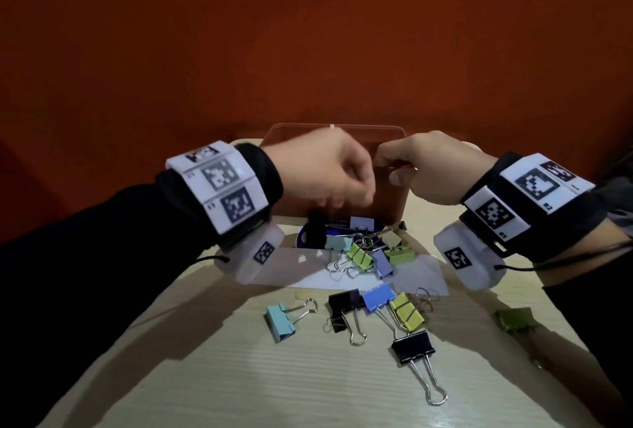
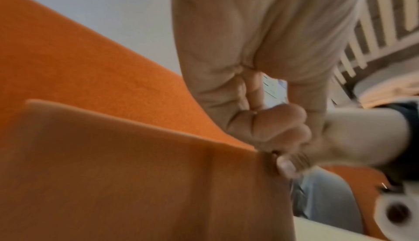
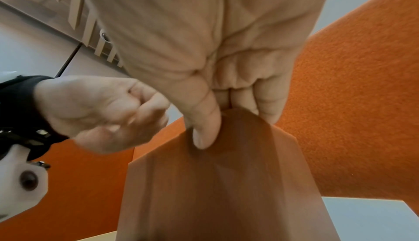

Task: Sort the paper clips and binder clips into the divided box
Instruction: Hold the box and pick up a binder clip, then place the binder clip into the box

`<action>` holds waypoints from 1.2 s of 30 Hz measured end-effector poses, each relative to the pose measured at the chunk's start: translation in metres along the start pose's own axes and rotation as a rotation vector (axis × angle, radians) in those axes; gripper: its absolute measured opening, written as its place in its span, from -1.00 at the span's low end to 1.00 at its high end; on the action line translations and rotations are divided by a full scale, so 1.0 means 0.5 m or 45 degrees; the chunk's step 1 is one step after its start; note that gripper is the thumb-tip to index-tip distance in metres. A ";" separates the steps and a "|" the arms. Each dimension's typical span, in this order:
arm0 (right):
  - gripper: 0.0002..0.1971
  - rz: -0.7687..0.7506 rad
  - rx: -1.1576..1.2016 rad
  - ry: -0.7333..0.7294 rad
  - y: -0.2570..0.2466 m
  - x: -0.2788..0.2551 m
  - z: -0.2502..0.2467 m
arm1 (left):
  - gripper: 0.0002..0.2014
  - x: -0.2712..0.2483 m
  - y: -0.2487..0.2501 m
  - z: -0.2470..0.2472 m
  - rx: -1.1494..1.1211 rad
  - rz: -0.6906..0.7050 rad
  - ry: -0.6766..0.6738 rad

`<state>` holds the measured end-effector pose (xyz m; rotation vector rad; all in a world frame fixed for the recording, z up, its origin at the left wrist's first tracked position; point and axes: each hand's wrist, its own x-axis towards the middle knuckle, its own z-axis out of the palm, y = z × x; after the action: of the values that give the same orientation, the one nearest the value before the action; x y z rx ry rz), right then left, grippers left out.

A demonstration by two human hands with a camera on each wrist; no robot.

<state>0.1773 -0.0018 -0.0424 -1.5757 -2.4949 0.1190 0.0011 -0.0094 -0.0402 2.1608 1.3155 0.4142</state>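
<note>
From my remote station: an orange wall (image 1: 308, 34) with a grainy, felt-like surface fills the scene behind a pale, wood-grain table (image 1: 274, 386), dimly lit in my head view with hard-edged shadows across its top. My wrist views look upward, where a plain whitish ceiling (image 2: 102, 8) meets the orange wall's upper edge. A run of pale slats (image 2: 385, 20) crosses overhead toward one side, beside flat light-coloured panels (image 3: 29, 35).

Both arms are up in black sleeves, left hand (image 1: 323, 171) curled into a loose, empty-looking fist, right hand (image 1: 432, 169) pinching the translucent lid (image 3: 238, 182) between thumb and fingers.
</note>
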 end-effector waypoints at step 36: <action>-0.77 -0.043 -0.016 0.031 0.000 -0.002 0.002 | -0.87 -0.015 -0.018 0.003 -0.840 -0.192 -0.374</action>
<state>0.1774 -0.0027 -0.0432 -1.5299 -2.5075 0.0788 -0.0078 -0.0133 -0.0465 1.4963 0.9881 0.3837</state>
